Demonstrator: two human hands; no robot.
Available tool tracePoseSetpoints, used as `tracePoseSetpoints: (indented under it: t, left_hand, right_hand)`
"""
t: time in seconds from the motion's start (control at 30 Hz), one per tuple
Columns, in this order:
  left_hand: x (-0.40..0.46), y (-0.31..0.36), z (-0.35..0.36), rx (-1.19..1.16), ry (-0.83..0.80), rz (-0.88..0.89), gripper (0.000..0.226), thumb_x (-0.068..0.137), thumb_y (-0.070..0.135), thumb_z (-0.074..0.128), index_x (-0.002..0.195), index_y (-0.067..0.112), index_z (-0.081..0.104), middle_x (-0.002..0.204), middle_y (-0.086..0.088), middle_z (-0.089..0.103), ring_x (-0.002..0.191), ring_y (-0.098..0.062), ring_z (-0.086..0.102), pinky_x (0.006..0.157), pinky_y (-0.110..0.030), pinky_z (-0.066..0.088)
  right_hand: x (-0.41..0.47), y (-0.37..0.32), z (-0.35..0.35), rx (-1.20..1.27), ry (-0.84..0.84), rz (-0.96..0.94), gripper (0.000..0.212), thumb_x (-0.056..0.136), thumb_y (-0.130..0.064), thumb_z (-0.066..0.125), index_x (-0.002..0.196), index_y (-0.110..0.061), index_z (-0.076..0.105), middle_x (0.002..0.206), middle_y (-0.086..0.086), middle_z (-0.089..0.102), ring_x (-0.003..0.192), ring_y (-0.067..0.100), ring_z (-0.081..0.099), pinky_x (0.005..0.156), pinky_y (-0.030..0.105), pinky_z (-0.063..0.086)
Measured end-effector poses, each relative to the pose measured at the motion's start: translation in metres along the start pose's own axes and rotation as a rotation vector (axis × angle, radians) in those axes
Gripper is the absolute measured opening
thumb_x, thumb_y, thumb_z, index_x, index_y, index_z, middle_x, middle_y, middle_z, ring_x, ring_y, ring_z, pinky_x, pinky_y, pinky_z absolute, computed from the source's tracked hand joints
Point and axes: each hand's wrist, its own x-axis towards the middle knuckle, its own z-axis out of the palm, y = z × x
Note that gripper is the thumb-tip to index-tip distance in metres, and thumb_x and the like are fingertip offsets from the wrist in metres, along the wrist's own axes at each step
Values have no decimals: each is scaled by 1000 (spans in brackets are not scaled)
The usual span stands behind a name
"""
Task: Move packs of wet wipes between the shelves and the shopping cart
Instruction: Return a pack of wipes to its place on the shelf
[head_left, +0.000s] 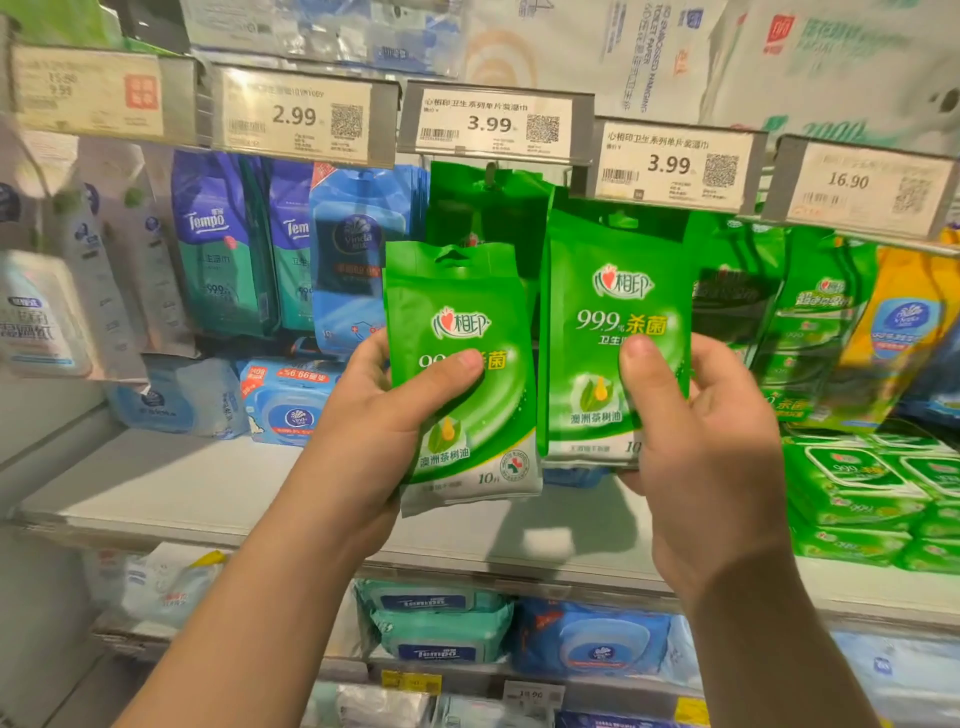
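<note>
My left hand (384, 415) grips a small green pack of wet wipes (462, 312), thumb across its front, held up in front of the shelving. My right hand (701, 431) grips a second green pack (618, 291) of the same kind, thumb on its front, level with the hanging row. More green packs hang on a hook (488, 208) right behind the two. The shopping cart is not in view.
Price tags (493, 124) line the rail above. Blue Tempo packs (223, 244) hang at left, green and yellow packs (826, 322) at right. A white shelf (182, 483) below carries blue wipe boxes (291, 405) and stacked green boxes (872, 493). Lower shelves hold more packs.
</note>
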Motion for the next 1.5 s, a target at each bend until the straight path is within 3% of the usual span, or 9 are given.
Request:
tracePoseSetpoints:
  t: [0.07,0.2,0.37,0.57,0.8,0.9,1.23,1.4,1.5]
  left_hand:
    - [0,-1,1,-5,9,7,67,63,19,77,129,12,62,107,-9,79,90,-25,78,76,-39,65]
    - [1,-2,2,-10,24,-2,68,63,20,78,129,11,62,109,-10,79,92,-27,78,78,-41,65]
    - [1,0,2,-13,31,-7,70,63,20,78,130,11,61,109,-11,78,93,-29,78,80,-45,64]
    - [1,0,1,-13,39,-20,72,62,20,78,131,13,60,110,-10,78,95,-30,77,82,-48,64]
    - [1,1,2,-27,47,-21,71,65,18,78,132,12,59,110,-11,78,92,-30,78,75,-43,65]
    - [1,1,3,-27,48,-18,69,65,19,78,131,11,59,109,-11,79,90,-28,78,73,-41,65]
    - [2,3,1,2,55,-10,71,62,20,79,130,10,59,110,-11,78,93,-29,78,78,-44,65]
    - [2,4,0,1,49,-9,72,63,20,79,131,10,60,111,-11,78,93,-30,78,78,-43,65]
    - [1,4,0,-6,44,-11,71,64,19,79,131,10,60,111,-12,78,93,-30,78,77,-43,65]
  right_hand:
    - [4,-5,1,16,15,-36,29,88,-45,66,105,-22,68,100,10,75,94,40,71,78,55,57]
    - [15,-12,3,8,55,-52,23,92,-41,66,101,-20,68,96,11,76,86,41,71,64,36,51]
    - [24,-8,1,-17,79,-35,12,98,-31,66,96,-19,67,87,6,77,69,19,70,51,23,48]
    - [30,6,2,-21,116,10,11,96,-33,69,95,-22,68,92,7,77,78,25,72,62,33,51]
    - [61,29,17,-107,127,90,71,72,-70,64,126,-24,57,90,-7,53,83,19,50,79,40,43]
    - [81,37,26,-125,135,133,57,83,-60,63,120,-19,52,77,-8,42,76,20,43,74,39,40]
    - [101,48,50,-142,220,163,101,53,-79,52,137,-24,49,107,6,62,87,26,46,74,43,39]
    - [93,47,50,-128,236,203,83,57,-80,54,118,-23,58,97,4,60,82,27,53,72,43,44]
    - [89,50,42,-76,206,284,52,86,-58,61,111,-13,55,84,3,54,69,25,60,58,34,44]
